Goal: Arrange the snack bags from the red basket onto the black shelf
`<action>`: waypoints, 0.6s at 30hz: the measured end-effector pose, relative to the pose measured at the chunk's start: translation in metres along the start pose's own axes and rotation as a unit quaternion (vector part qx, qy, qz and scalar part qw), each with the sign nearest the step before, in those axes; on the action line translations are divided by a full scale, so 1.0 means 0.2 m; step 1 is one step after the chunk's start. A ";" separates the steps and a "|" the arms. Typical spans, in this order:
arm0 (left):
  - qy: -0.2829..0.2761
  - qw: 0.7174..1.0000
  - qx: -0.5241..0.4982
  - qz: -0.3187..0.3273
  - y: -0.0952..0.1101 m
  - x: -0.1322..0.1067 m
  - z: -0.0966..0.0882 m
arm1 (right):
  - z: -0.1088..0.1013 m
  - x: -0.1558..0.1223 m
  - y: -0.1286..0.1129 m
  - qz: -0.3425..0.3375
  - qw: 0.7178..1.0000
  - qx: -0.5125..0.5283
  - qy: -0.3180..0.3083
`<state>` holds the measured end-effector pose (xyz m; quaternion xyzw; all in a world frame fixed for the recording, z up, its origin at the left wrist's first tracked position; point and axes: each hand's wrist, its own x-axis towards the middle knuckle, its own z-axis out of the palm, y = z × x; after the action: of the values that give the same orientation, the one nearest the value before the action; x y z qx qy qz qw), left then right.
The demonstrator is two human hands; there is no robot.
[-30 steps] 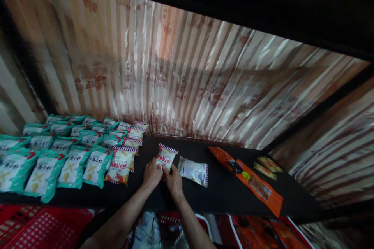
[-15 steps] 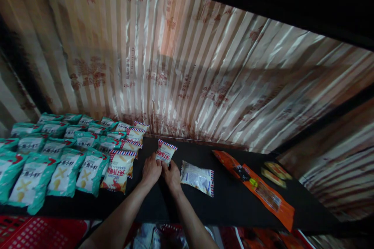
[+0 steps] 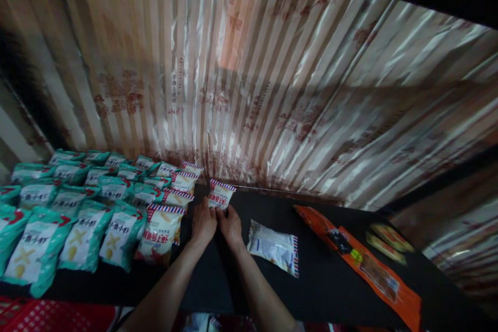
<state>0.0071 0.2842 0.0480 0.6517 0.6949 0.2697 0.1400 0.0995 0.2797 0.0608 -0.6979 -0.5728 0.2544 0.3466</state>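
Left hand (image 3: 204,224) and right hand (image 3: 231,225) grasp a striped-edged packet (image 3: 221,196), lower centre.
Nearest, a red basket (image 3: 66,316) shows in the lower-left corner; next come the hands above the black shelf (image 3: 322,285), and beyond them the packet, closer to the pleated sheeting (image 3: 218,132) than a second ago.

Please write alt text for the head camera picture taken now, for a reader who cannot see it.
A person's left hand and right hand hold a small white, striped-edge plastic packet at a black shelf. Teal-and-white plastic packets stand in rows at left; a silvery-white packet and a long orange packet lie to the right.
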 end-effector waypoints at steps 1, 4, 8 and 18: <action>0.010 1.000 -0.003 0.003 -0.01 0.01 0.01 | 0.01 0.01 0.00 0.000 1.000 -0.001 -0.001; 0.035 0.999 -0.007 0.013 -0.03 0.01 0.05 | 0.04 0.04 0.00 -0.002 1.000 -0.006 -0.002; 0.033 0.999 -0.002 0.013 -0.04 0.02 0.08 | 0.06 0.08 0.00 0.009 1.000 -0.023 -0.002; 0.026 0.999 -0.011 0.020 -0.02 0.02 0.05 | 0.08 0.16 -0.03 -0.002 1.000 -0.019 0.005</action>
<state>0.0084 0.2899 0.0383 0.6567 0.6822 0.2965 0.1238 0.0903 0.3153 0.0568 -0.7047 -0.5771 0.2389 0.3366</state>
